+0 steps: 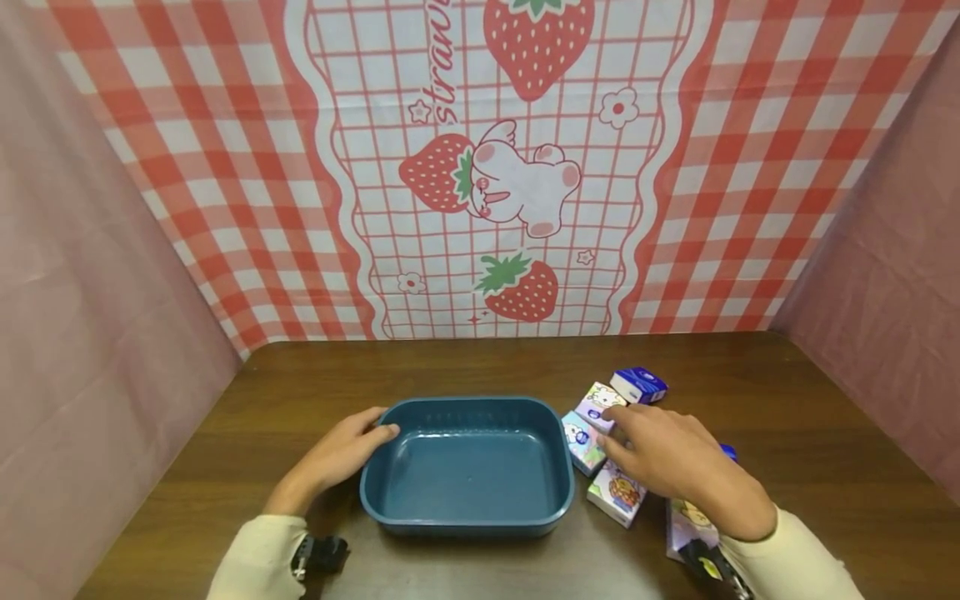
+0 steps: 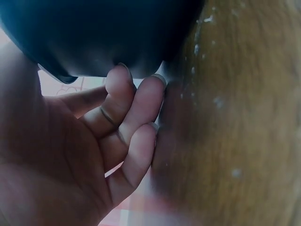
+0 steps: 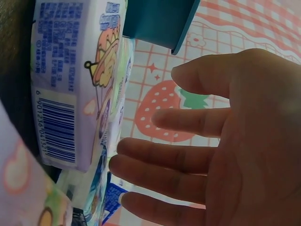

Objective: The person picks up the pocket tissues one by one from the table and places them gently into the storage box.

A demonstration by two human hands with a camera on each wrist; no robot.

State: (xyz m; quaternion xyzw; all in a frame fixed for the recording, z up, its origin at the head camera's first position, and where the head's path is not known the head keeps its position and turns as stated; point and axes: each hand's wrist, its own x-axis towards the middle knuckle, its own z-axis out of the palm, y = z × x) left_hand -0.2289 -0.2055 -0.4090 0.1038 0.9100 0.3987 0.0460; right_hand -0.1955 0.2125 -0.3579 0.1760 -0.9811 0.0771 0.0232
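Brown table (image 1: pixel 330 367), strawberry-print checked cloth (image 1: pixel 611 179), 2 pink side curtains (image 1: pixel 90 292)

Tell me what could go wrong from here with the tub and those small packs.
The packs lie crowded together, so the right hand might knock neighbours if it takes one. One pack sits right by the tub, so a nudge could push it into the wall. The left hand holds only the tub's left end, so a bump at the right could swivel it.
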